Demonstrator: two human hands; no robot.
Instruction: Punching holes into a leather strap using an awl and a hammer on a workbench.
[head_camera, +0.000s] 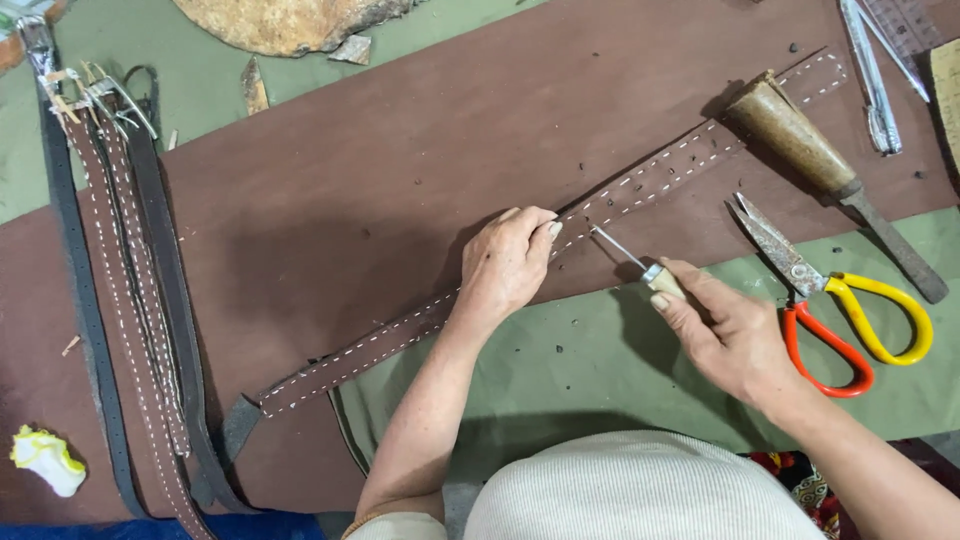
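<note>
A long brown leather strap with white stitching along both edges lies diagonally over a large brown leather sheet. My left hand presses down on the strap near its middle, fingers curled. My right hand grips an awl by its pale wooden handle. The awl's thin metal point rests at the strap's near edge, just right of my left fingers.
Scissors with one orange and one yellow handle lie right of my right hand. A wooden-handled metal tool lies across the strap's far end. Several stitched straps lie at the left. A green cloth covers the table.
</note>
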